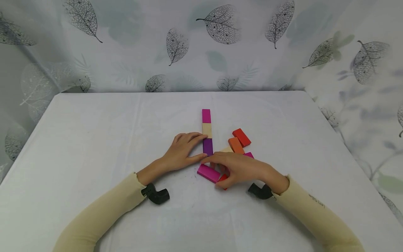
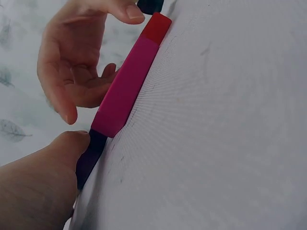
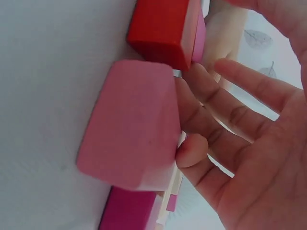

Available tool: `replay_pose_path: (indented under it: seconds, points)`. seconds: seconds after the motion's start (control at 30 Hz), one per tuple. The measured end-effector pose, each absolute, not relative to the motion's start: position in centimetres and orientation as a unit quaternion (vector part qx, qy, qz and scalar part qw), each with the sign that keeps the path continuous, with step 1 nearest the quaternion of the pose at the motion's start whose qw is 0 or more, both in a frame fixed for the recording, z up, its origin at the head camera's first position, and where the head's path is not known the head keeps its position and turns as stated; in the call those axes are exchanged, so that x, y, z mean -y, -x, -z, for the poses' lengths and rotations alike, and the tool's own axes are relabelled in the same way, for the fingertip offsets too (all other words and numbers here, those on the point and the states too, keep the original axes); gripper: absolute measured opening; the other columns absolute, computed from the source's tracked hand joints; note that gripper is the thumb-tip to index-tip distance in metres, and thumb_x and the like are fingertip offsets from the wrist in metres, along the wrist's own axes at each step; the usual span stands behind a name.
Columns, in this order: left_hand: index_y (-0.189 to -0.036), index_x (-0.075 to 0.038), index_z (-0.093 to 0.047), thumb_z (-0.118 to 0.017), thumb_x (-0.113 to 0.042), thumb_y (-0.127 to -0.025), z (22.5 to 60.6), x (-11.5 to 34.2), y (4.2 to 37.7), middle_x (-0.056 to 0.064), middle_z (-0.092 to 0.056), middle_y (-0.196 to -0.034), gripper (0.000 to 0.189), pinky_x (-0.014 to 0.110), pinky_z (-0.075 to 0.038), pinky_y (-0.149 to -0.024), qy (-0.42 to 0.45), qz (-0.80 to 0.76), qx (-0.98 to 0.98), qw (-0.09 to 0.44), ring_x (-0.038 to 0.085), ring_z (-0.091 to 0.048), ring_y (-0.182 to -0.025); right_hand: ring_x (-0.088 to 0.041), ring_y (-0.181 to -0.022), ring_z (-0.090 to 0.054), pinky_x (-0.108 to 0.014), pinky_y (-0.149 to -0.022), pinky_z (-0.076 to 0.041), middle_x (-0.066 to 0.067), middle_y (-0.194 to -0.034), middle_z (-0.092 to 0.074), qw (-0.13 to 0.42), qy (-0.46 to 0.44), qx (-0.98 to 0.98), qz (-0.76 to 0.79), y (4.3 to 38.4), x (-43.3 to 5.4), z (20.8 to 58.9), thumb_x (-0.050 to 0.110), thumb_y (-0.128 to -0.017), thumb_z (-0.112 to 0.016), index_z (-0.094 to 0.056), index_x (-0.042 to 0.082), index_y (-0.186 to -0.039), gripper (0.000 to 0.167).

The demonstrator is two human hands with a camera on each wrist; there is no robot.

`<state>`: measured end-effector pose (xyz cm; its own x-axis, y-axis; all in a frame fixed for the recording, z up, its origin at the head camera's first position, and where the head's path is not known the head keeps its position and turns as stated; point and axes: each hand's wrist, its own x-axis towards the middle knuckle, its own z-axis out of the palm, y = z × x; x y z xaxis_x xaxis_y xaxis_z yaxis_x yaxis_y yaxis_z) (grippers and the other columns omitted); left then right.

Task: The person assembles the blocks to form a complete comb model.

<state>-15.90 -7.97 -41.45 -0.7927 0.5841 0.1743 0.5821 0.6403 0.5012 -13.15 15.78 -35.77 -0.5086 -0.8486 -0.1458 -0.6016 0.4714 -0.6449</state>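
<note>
A straight row on the white table is made of a magenta block (image 1: pixel 206 116), a cream block (image 1: pixel 207 130) and a purple block (image 1: pixel 207 146). My left hand (image 1: pixel 177 154) lies at the row's left side, index fingertip near where cream meets purple, thumb by the purple block's near end. Over the loose blocks hovers my right hand (image 1: pixel 242 167), its fingers spread and slightly bent with nothing between them. Below its fingers lie a magenta block (image 1: pixel 208 173) and a red block (image 1: pixel 224 177). In the right wrist view its fingertips are beside a pink block (image 3: pixel 132 124).
Right of the row lie an orange block (image 1: pixel 236 145), another red block (image 1: pixel 241 137), a partly covered cream block (image 1: pixel 227 149) and a magenta block (image 1: pixel 249 155). Black curved pieces (image 1: pixel 158 196) sit at both wrists. A leaf-patterned cloth (image 1: pixel 189 77) hangs behind the table.
</note>
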Motion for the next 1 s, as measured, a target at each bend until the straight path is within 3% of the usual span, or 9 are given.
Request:
replay_pose_path:
  seconds: [0.2, 1.0]
  points:
    - [-0.148, -0.016, -0.043, -0.063, -0.042, -0.092, 41.44, 8.0, 15.91, 0.009, -0.045, -0.145, 0.064, 0.052, -0.02, -0.112, -0.326, -0.273, -0.905, -0.004, 0.027, -0.039, -0.134, -0.006, -0.073, -0.053, -0.021, -0.062, -0.045, 0.004, -0.091, -0.055, 0.238, 0.455, -0.82, 0.252, 13.29, -15.59, 35.79, 0.023, -0.081, -0.078, -0.053, 0.014, -0.137, 0.061]
    - [-0.147, -0.015, -0.044, -0.057, -0.039, -0.097, 41.6, 8.06, 15.92, 0.009, -0.045, -0.145, 0.058, 0.052, -0.019, -0.112, -0.328, -0.28, -0.902, -0.003, 0.027, -0.039, -0.135, -0.006, -0.077, -0.054, -0.021, -0.064, -0.047, 0.005, -0.093, -0.057, 0.245, 0.439, -0.839, 0.208, 13.22, -14.99, 35.39, 0.029, -0.079, -0.081, -0.053, 0.013, -0.135, 0.064]
